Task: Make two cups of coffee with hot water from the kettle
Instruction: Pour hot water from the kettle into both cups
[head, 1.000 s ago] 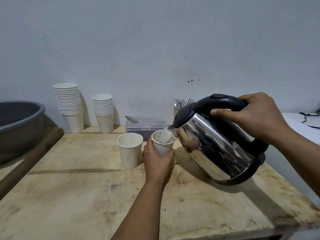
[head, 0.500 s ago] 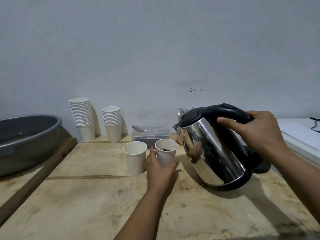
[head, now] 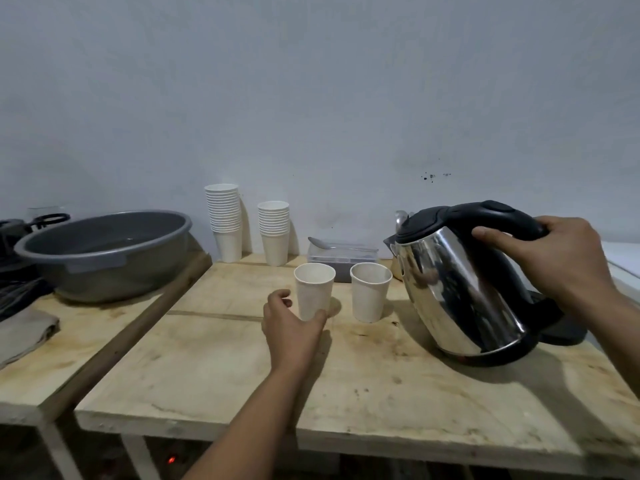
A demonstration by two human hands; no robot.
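- Now you are standing between the two pours: your right hand (head: 568, 265) is gripping the black handle of the kettle (head: 460, 292), holding it tilted above the tabletop (head: 381, 382) with its spout turned toward the cups.
- Your left hand (head: 291, 323) is curling round the base of the left paper cup (head: 314, 289), thumb on one side and fingers on the other; whether the fingers are truly pressing it or only closing in, the view is not showing clearly.
- The right paper cup (head: 370, 291) is standing upright just beside the left one, apart from it, and the kettle is near its right side.
- Next you are likely steadying the left cup and bringing the spout over its mouth; that calls for a slow tilt, since a light paper cup tips and crushes easily and the water is hot.
- Both cups are looking plain white, open-topped and slightly tapered; from this angle you cannot see what either is holding.
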